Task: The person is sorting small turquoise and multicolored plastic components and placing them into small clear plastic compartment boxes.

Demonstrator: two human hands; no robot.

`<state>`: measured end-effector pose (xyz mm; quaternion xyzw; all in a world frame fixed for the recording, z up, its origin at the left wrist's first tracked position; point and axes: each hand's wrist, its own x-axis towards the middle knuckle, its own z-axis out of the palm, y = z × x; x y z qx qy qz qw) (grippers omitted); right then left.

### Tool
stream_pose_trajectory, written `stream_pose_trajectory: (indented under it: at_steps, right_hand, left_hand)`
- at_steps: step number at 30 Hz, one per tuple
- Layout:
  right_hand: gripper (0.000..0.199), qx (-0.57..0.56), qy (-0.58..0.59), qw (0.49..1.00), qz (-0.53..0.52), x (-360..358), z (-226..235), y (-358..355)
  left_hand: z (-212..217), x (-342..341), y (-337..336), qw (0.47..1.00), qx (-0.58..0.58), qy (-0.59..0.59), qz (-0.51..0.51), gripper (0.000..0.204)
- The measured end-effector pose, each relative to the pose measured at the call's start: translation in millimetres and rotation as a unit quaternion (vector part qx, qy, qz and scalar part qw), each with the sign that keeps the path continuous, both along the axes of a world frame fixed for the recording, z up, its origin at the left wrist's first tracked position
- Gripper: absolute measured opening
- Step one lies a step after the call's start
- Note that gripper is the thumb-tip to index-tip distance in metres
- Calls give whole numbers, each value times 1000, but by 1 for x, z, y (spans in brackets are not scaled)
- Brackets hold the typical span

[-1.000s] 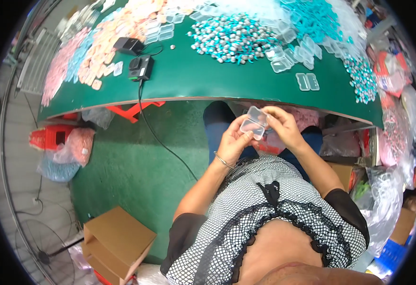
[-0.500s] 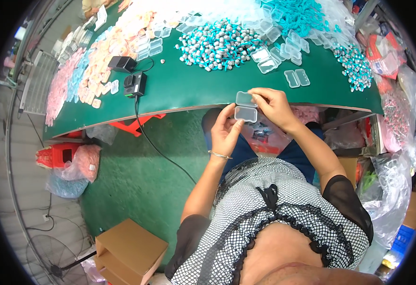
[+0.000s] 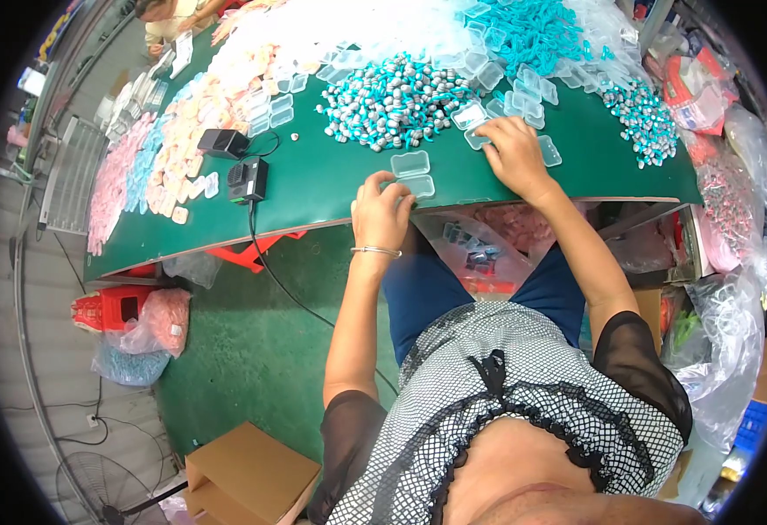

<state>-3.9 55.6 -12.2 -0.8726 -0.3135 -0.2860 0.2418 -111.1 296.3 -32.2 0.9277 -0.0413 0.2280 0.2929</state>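
Note:
A small clear hinged plastic case (image 3: 411, 173) lies open on the green table (image 3: 313, 188), close to its near edge. My left hand (image 3: 381, 212) grips the case's lower half with its fingertips. My right hand (image 3: 514, 153) lies palm down further right on the table, its fingers spread over an empty clear case (image 3: 478, 138). Just beyond both hands is a heap of small grey and teal pieces (image 3: 392, 87).
More clear cases and a teal heap (image 3: 541, 26) lie behind, with pink and orange packets (image 3: 182, 131) to the left. Two black devices (image 3: 248, 179) with a cable sit mid-left. A bag of filled cases (image 3: 479, 245) hangs under the edge. Another person (image 3: 169, 13) works far left. A cardboard box (image 3: 248, 472) is on the floor.
Both hands held the case over my lap, then lifted it to the table. Now it lies open at the edge and my right hand has moved right to the loose cases.

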Motion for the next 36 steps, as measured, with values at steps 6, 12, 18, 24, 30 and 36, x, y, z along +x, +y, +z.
stream_pose_trajectory:
  at_steps: [6, 12, 18, 24, 30, 36]
  right_hand:
    - [13, -67, -49, 997, -6, 6, -8, -12]
    - [10, -70, -43, 995, 59, -41, 5, 8]
    - [8, -55, -28, 994, 94, -46, -11, 30]
    - [16, -16, 14, 994, 107, -50, -6, 20]
    - [26, 9, 1, 1000, -3, -35, 3, -45]
    - [26, -29, 37, 997, -65, -21, -5, -107]
  left_hand:
    - [-3, 2, 1, 999, 41, -21, 9, 16]
    - [10, 4, -11, 986, 100, -127, -38, 26]
    - [2, 8, -6, 988, 76, -101, -87, 19]
    - [3, 12, 5, 982, 89, -118, -118, 20]
    - [1, 9, 16, 983, 96, -101, -122, 31]
    - [12, 9, 7, 984, 103, -89, -117, 37]
